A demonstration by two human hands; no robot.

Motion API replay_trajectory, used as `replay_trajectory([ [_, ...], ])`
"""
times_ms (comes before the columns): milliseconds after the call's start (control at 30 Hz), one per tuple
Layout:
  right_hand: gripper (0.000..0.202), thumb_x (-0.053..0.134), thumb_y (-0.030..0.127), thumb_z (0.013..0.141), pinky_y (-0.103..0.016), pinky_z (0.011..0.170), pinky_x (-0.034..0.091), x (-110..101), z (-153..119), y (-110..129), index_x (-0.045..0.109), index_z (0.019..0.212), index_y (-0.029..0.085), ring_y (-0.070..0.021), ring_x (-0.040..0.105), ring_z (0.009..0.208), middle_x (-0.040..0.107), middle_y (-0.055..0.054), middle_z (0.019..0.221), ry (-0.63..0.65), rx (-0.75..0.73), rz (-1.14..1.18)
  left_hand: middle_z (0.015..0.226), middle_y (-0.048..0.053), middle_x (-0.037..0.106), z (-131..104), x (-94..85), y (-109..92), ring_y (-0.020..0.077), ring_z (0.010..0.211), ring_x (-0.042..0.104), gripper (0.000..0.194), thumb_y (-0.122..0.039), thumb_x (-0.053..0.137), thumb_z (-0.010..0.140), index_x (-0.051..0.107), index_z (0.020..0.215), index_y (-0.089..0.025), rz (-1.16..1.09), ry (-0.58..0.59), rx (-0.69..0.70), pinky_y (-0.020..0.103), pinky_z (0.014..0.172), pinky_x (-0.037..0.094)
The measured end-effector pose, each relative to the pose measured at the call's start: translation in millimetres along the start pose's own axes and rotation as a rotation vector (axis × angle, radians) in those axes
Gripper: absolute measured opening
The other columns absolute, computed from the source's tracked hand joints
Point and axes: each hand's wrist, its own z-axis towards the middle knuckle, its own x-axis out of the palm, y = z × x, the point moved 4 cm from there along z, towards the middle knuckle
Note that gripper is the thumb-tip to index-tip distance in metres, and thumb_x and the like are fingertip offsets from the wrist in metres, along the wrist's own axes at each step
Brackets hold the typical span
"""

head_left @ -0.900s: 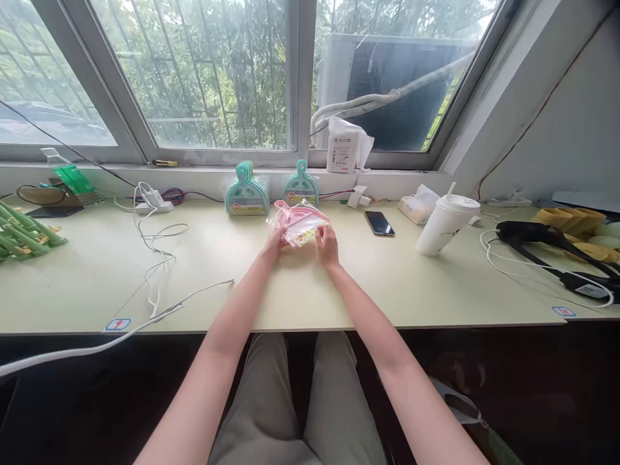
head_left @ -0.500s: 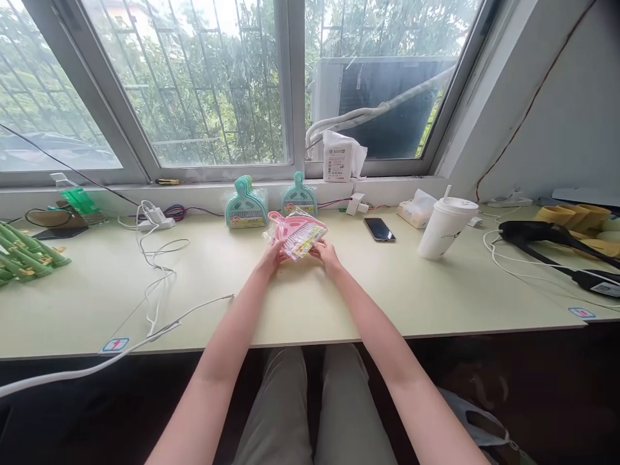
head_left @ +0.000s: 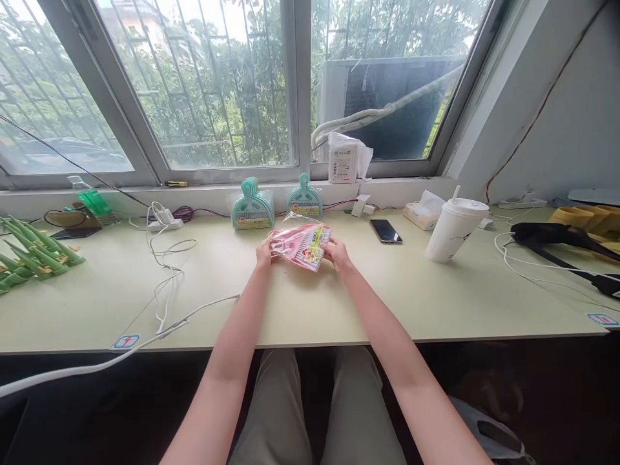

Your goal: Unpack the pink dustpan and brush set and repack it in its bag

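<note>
A pink mini dustpan set (head_left: 301, 245) in a clear plastic bag lies low over the pale green table (head_left: 300, 303), held from both sides. My left hand (head_left: 264, 254) grips its left end and my right hand (head_left: 338, 252) grips its right end. Just behind it, a stack of teal dustpan sets (head_left: 252, 206) and a single teal dustpan set (head_left: 304, 199) lean upright against the window ledge.
A phone (head_left: 386, 230) and a white lidded cup with straw (head_left: 454, 228) sit to the right. White cables and a charger (head_left: 163, 223) run across the left. Green packaged items (head_left: 33, 254) lie far left, black and yellow gear (head_left: 571, 236) far right.
The pink set has turned from tilted up to lying flatter and lower over the table. My hands have shifted slightly with it, still holding both ends.
</note>
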Motion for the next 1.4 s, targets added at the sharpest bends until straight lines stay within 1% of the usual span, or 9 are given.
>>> replay_trajectory([
  [167, 0.030, 0.063, 0.004, 0.074, -0.027, 0.064, 0.060, -15.6, 4.3, 4.1, 0.058, 0.101, 0.015, -0.0148, 0.070, 0.069, 0.073, -0.003, 0.083, -0.115, -0.042, 0.050, 0.126, 0.017, 0.060, -5.9, -53.7, -17.6, 0.0209, 0.109, 0.065, 0.044, -0.022, 0.019, 0.098, 0.042, 0.134, -0.014, 0.093, -0.514, 0.005, 0.037, 0.086, 0.057],
  [367, 0.029, 0.062, 0.004, 0.074, -0.025, 0.068, 0.059, -29.7, 8.3, 1.0, 0.057, 0.100, 0.017, -0.0140, 0.069, 0.074, 0.072, -0.002, 0.085, -0.245, -0.043, 0.086, 0.160, 0.020, 0.006, -44.4, -66.1, -47.5, 0.0303, 0.150, 0.009, 0.061, -0.019, 0.040, 0.089, 0.017, 0.146, -0.016, 0.452, -0.959, 0.299, 0.053, 0.116, 0.023],
  [467, 0.027, 0.059, 0.005, 0.078, -0.025, 0.070, 0.060, -20.4, 5.5, 0.8, 0.056, 0.101, 0.018, -0.0135, 0.070, 0.075, 0.072, -0.002, 0.088, -0.164, -0.071, 0.133, 0.156, 0.012, 0.026, -53.9, -26.0, -55.6, 0.0273, 0.146, 0.024, 0.046, -0.026, 0.036, 0.093, 0.033, 0.139, -0.025, 0.448, -0.577, 0.572, 0.048, 0.114, 0.030],
  [600, 0.032, 0.061, 0.003, 0.079, -0.025, 0.071, 0.060, -4.8, -0.6, 3.1, 0.053, 0.106, 0.019, -0.0134, 0.071, 0.077, 0.073, -0.002, 0.088, -0.033, -0.069, 0.131, 0.114, 0.012, 0.065, -53.7, 40.2, -24.8, 0.0272, 0.101, 0.066, 0.048, -0.046, 0.043, 0.091, 0.045, 0.134, -0.025, 0.117, 0.291, 0.252, 0.042, 0.082, 0.054],
  [667, 0.034, 0.062, 0.001, 0.077, -0.027, 0.069, 0.061, 0.3, -1.8, 1.6, 0.054, 0.106, 0.018, -0.0145, 0.072, 0.073, 0.074, -0.003, 0.085, 0.018, -0.002, 0.044, 0.102, 0.009, 0.068, -54.2, 56.1, -12.7, 0.0235, 0.083, 0.068, 0.052, -0.048, 0.052, 0.086, 0.048, 0.133, -0.026, 0.042, 0.466, 0.188, 0.038, 0.071, 0.056],
  [800, 0.015, 0.064, 0.004, 0.078, -0.028, 0.060, 0.060, 3.7, 2.1, -6.1, 0.065, 0.090, 0.011, -0.0164, 0.070, 0.059, 0.073, -0.007, 0.070, 0.103, 0.114, -0.185, 0.097, 0.006, 0.069, -44.2, 51.8, -5.0, 0.0195, 0.074, 0.067, 0.050, -0.047, 0.054, 0.084, 0.053, 0.129, -0.025, -0.021, 0.349, 0.179, 0.033, 0.062, 0.055],
  [1133, 0.039, 0.029, 0.027, 0.097, -0.028, 0.058, 0.061, -71.6, 13.3, 18.9, 0.060, 0.116, 0.011, -0.0151, 0.071, 0.058, 0.073, -0.009, 0.081, -0.624, -0.065, -0.026, 0.104, 0.009, 0.071, -29.1, 33.2, -2.5, 0.0226, 0.095, 0.067, 0.038, -0.046, 0.050, 0.088, 0.067, 0.108, -0.019, 0.027, 0.270, 0.272, 0.034, 0.085, 0.052],
  [1267, 0.050, 0.020, 0.036, 0.099, -0.030, 0.057, 0.057, -43.9, 2.5, 14.9, 0.065, 0.095, 0.014, -0.0170, 0.068, 0.055, 0.072, -0.011, 0.078, -0.468, -0.128, -0.313, 0.111, 0.007, 0.071, -29.4, 39.1, 0.9, 0.0234, 0.106, 0.064, 0.039, -0.047, 0.050, 0.089, 0.067, 0.113, -0.021, 0.083, 0.349, 0.338, 0.036, 0.098, 0.046],
  [1400, 0.041, 0.034, 0.038, 0.098, -0.032, 0.076, 0.051, 10.7, -17.5, 14.3, 0.067, 0.084, 0.018, -0.0227, 0.067, 0.086, 0.071, -0.012, 0.089, -0.292, -0.603, -0.982, 0.116, 0.007, 0.069, -45.2, 58.9, 5.9, 0.0242, 0.113, 0.061, 0.040, -0.048, 0.049, 0.090, 0.065, 0.116, -0.022, 0.188, 0.459, 0.390, 0.036, 0.100, 0.043],
])
